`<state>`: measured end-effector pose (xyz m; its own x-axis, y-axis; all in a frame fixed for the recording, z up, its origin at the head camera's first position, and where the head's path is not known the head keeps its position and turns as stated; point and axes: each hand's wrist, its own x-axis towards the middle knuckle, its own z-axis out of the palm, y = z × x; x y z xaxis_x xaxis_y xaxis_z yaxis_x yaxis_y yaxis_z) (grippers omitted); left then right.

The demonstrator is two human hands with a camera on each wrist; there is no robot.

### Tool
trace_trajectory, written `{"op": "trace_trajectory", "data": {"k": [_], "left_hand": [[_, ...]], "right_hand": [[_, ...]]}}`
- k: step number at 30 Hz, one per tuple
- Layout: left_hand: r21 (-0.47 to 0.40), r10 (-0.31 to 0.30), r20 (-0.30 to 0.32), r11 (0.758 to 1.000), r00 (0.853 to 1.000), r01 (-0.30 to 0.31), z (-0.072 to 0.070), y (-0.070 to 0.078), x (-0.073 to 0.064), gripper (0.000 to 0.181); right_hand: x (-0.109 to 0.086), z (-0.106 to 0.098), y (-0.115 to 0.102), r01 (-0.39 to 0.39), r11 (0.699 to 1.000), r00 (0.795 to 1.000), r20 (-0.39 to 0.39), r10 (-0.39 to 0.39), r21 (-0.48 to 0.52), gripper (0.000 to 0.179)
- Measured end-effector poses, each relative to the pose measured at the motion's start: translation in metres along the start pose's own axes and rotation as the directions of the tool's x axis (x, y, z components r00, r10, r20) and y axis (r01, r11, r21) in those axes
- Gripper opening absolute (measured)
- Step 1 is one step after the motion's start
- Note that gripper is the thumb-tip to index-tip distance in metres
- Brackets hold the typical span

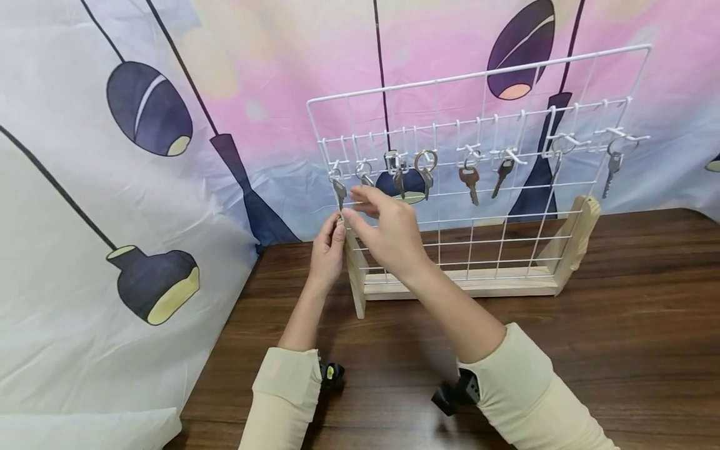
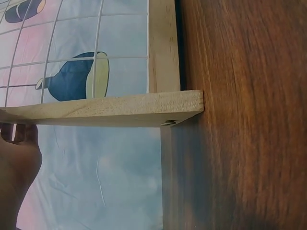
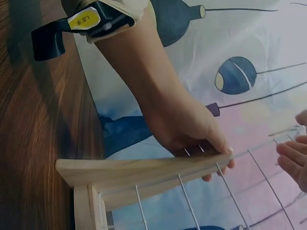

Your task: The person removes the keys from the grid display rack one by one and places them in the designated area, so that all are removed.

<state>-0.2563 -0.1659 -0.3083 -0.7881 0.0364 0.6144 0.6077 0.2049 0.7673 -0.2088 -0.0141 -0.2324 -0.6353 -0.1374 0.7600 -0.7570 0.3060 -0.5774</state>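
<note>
A white wire grid rack point(image 1: 469, 237) stands on a wooden base, with keys on rings hanging from its hooks. My left hand point(image 1: 328, 250) grips the upper end of the left wooden side post point(image 1: 354, 275); the left wrist view shows this post point(image 2: 120, 108) edge-on, with fingers at its far end. Close to the leftmost key point(image 1: 340, 191) is my right hand point(image 1: 394, 234), its fingers loosely bent, thumb and fingertips apart with nothing between them. In the right wrist view, only the fingers point(image 3: 293, 155) of the right hand appear, at the right edge.
Other keys hang along the row, including a brown key point(image 1: 469, 181) near the middle and a silver key point(image 1: 612, 170) at the far right. The rack stands on a dark wooden table point(image 1: 635, 300). A printed cloth point(image 1: 270, 81) hangs behind it.
</note>
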Motion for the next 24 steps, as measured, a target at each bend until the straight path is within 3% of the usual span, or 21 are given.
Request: {"op": "trace_trajectory", "data": {"k": [4, 12, 24], "left_hand": [[0.007, -0.011, -0.014, 1.000, 1.000, 0.012, -0.001, 0.000, -0.001, 0.035], [-0.004, 0.004, -0.014, 1.000, 1.000, -0.004, -0.001, 0.000, -0.001, 0.031], [-0.037, -0.009, 0.008, 0.999, 1.000, 0.009, -0.002, -0.001, -0.001, 0.037]], "right_hand": [[0.008, 0.011, -0.005, -0.032, 0.999, 0.997, -0.072, 0.034, 0.021, 0.028], [0.016, 0.018, -0.012, -0.137, 0.990, 0.985, -0.109, 0.133, -0.029, 0.023], [0.013, 0.015, -0.016, -0.095, 0.995, 0.990, -0.101, 0.098, 0.029, 0.024]]}}
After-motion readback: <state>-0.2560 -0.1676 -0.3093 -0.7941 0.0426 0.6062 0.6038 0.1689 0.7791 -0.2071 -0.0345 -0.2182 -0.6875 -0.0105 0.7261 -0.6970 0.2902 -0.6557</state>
